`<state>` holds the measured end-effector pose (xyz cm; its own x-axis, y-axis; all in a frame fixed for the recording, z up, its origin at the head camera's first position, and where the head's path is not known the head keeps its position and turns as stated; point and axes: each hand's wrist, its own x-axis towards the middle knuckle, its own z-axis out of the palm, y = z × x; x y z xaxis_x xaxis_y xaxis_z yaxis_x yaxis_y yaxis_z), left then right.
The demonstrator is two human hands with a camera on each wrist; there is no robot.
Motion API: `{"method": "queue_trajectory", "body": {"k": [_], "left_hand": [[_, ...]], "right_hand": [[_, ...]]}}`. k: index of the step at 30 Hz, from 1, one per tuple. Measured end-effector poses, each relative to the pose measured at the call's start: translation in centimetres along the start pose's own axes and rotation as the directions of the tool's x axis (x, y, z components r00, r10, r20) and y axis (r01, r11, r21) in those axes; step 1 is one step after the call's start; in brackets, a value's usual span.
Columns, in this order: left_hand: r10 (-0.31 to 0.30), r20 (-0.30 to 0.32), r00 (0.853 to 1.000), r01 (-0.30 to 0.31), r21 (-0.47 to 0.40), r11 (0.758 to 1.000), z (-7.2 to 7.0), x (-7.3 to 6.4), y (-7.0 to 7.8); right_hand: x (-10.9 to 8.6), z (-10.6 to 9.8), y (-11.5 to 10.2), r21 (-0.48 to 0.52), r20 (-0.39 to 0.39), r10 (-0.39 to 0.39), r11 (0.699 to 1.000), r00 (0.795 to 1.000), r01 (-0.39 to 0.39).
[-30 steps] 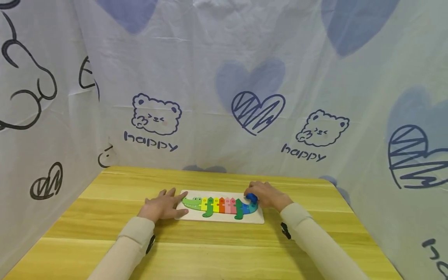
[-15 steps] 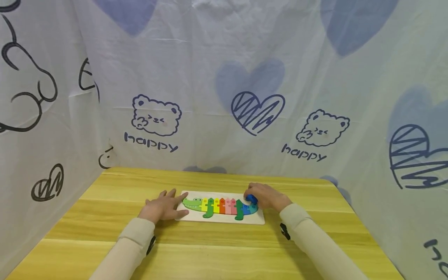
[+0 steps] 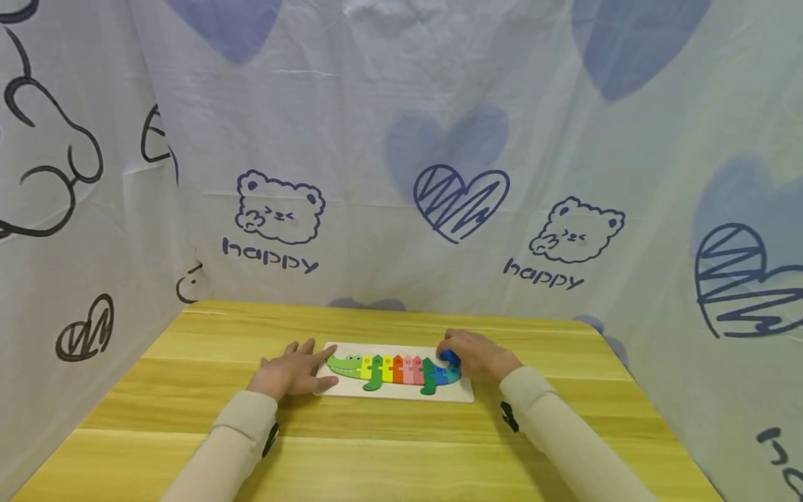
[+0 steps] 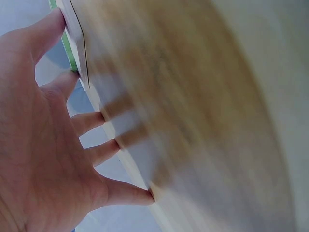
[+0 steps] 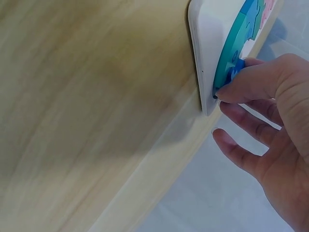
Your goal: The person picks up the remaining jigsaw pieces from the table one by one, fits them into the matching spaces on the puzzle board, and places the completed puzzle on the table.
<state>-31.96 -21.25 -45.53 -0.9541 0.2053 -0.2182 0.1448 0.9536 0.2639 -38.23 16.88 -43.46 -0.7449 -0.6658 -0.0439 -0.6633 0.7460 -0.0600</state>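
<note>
A white puzzle board (image 3: pixel 401 396) lies on the table, bearing a crocodile of colourful interlocking pieces. At its left end is the light green head piece (image 3: pixel 343 365). My left hand (image 3: pixel 287 373) rests there with fingers spread, thumb and index finger on the board's end; the other fingertips touch the table in the left wrist view. At the right end, my right hand (image 3: pixel 479 354) pinches the dark blue tail piece (image 3: pixel 449 357) between thumb and fingers. That piece sits against the teal piece (image 5: pixel 227 55) in the right wrist view, partly hidden by the thumb.
The wooden table (image 3: pixel 376 453) reaches back to a white curtain (image 3: pixel 376 139) printed with hearts and bears. Curtain also hangs along the left and right sides. A dark band (image 3: pixel 510 415) shows at the right wrist.
My right hand shifts very slightly at the tail end, and less of the dark blue tail piece shows beneath its fingers. The left hand stays on the board's left end.
</note>
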Motion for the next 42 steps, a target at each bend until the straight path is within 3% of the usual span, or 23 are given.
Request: {"method": "queue_trajectory", "body": {"k": [13,23,42], "left_hand": [[0.004,-0.006,1.0,-0.004,0.01,1.0,-0.02,0.06,-0.05],[0.004,-0.003,1.0,-0.004,0.001,1.0,-0.03,-0.17,0.0],[0.009,0.0,1.0,-0.009,-0.007,1.0,-0.19,-0.29,0.16]], "right_hand": [[-0.12,0.21,0.17,-0.005,0.014,0.017,1.0,1.0,-0.017],[-0.36,0.22,0.14,-0.009,-0.001,-0.028,1.0,1.0,0.028],[-0.6,0.26,0.22,-0.019,-0.012,-0.022,1.0,1.0,0.022]]}}
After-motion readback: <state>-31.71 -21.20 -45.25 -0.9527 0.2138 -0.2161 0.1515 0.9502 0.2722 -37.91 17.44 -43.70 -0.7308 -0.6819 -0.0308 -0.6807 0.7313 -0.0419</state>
